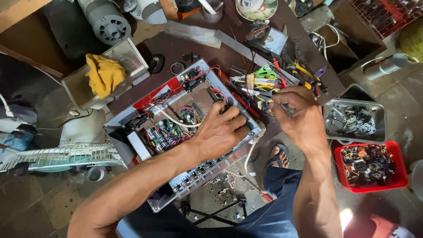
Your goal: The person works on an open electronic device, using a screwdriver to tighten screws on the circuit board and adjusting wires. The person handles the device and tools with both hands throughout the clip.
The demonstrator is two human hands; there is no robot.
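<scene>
While chassis (176, 128) sits opened on bench (185, 46), left hand (219, 132) rests inside, fingers bent on right wall, clasping nothing visible. Right hand (296, 115) curled beside tools (269, 79); contents cannot tell. Metal tray (354, 120), red tray (370, 166) right.

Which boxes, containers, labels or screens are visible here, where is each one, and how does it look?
No screens or readable labels show.
Red plastic tray: floor, lower right, rectangular, holding dark metal parts.
Grey metal tray: just above the red one, rectangular, holding silvery parts.
Pale open box: bench, upper left, with a yellow cloth inside.
</scene>
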